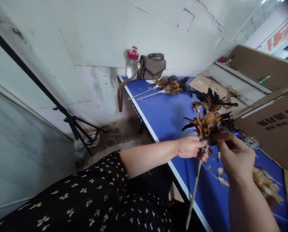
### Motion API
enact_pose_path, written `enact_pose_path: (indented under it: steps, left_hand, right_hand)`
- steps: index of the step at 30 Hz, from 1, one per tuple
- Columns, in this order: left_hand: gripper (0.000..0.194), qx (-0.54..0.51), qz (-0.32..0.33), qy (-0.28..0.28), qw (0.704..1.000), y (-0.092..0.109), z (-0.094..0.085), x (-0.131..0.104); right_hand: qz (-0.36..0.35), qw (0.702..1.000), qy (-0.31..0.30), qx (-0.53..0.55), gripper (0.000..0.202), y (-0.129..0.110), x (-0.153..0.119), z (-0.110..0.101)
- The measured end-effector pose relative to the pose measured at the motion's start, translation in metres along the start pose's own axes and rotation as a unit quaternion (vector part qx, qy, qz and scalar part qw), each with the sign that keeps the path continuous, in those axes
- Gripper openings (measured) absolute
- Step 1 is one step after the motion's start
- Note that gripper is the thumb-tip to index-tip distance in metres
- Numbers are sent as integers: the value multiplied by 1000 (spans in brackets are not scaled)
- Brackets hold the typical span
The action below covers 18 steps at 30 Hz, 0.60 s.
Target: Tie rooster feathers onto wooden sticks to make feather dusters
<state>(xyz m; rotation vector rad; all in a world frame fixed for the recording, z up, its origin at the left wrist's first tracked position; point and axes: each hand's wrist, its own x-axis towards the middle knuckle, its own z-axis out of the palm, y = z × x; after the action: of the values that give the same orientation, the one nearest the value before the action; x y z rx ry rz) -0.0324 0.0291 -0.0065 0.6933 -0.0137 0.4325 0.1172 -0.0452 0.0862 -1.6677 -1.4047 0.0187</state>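
Observation:
A duster of brown and black feathers [205, 124] on a thin stick [194, 193] is held over the blue table [158, 112]. My left hand [192, 148] is closed around it where the feathers meet the stick, and the stick slants down past the table edge. Beside it, my right hand [238, 156] pinches a brown feather [221, 137] against the right side of the bundle. Its fingertips are partly hidden by feathers. Two finished-looking feather dusters [169, 86] lie at the table's far end, their sticks pointing left.
A bottle with a red lid [132, 61] and a patterned handbag [153, 67] stand at the far table end. Cardboard boxes [272, 125] line the right side. Loose pale feathers [267, 187] lie at lower right. A black tripod [72, 120] stands left on the floor.

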Motion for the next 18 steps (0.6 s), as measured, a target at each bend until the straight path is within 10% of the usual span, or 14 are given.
enact_pose_path:
  steps: [18]
  left_hand:
    - [37,11,35,2,999,6,23,-9]
  right_hand:
    - [45,997,1,70,53,5,-25,11]
